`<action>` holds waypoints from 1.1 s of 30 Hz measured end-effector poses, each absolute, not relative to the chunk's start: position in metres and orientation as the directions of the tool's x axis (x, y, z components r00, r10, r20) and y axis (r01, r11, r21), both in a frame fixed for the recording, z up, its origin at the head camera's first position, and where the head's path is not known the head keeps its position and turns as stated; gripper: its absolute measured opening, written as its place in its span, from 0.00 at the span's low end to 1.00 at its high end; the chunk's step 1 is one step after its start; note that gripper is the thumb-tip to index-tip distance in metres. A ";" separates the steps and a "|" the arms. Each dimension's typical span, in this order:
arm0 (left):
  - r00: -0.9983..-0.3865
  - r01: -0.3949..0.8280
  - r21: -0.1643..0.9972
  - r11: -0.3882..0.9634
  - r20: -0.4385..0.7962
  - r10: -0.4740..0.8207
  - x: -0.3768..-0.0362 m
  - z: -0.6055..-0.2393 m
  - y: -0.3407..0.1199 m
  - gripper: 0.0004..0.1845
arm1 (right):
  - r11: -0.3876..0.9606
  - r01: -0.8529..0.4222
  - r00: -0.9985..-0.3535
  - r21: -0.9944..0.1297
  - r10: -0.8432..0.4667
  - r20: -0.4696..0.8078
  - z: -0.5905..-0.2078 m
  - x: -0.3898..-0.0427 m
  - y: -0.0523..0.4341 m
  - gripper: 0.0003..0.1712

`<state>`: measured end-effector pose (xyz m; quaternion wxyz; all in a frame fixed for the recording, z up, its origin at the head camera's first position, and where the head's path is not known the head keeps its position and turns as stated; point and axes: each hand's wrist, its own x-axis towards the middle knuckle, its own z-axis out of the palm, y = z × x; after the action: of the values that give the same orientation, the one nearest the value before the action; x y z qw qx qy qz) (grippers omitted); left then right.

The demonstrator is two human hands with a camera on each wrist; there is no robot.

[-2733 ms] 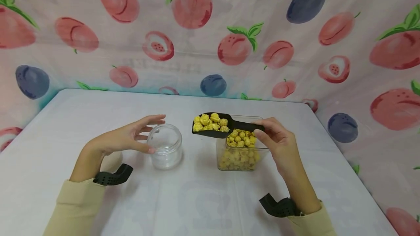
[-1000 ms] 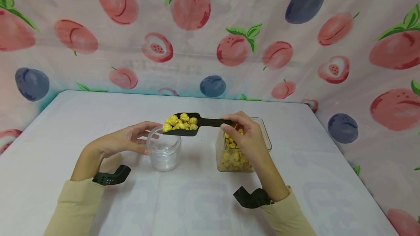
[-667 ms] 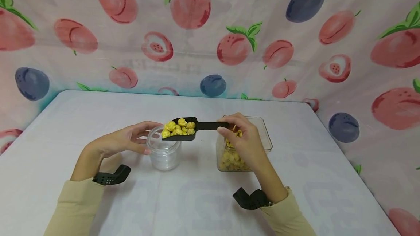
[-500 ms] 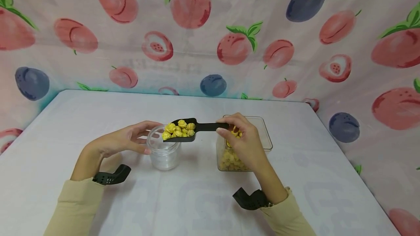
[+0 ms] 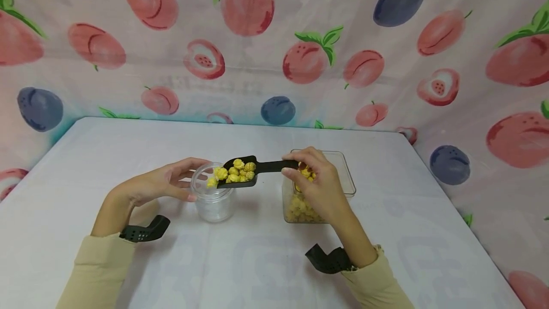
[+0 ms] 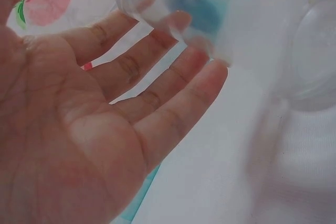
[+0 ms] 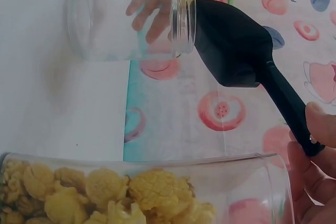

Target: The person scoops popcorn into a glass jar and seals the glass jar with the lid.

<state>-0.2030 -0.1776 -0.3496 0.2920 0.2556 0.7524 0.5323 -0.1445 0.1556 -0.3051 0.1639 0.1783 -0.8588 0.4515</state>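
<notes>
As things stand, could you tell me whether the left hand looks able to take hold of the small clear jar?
Probably yes. The left hand already lies open against the jar, fingertips at its side. Nothing stands between them; the black scoop of yellow popcorn tilts over the mouth only, leaving the side free.

Jar mouth: the black scoop (image 5: 240, 174) tips over the clear jar (image 5: 213, 199), covering its right rim.
Jar's left: the left hand (image 5: 165, 182) cups it.
Jar's right: a narrow gap before the popcorn container (image 5: 343, 175).
Near table edge (image 5: 257, 271): bare between the forearms.
</notes>
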 end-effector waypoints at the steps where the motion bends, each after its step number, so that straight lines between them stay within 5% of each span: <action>1: -0.698 0.072 0.951 0.300 -0.167 0.697 -0.203 -0.350 -0.178 0.38 | 0.533 -0.452 -0.884 -0.716 -0.158 0.440 -0.305 -0.144 0.156 0.15; 33: -0.690 0.081 0.959 0.272 -0.143 0.710 -0.200 -0.348 -0.178 0.38 | 0.478 -0.408 -0.906 -0.778 -0.104 0.411 -0.301 -0.140 0.155 0.16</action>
<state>-0.2005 -0.1779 -0.3477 0.2904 0.2662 0.7428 0.5413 -0.1397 0.1555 -0.3007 0.1555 0.1515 -0.8455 0.4879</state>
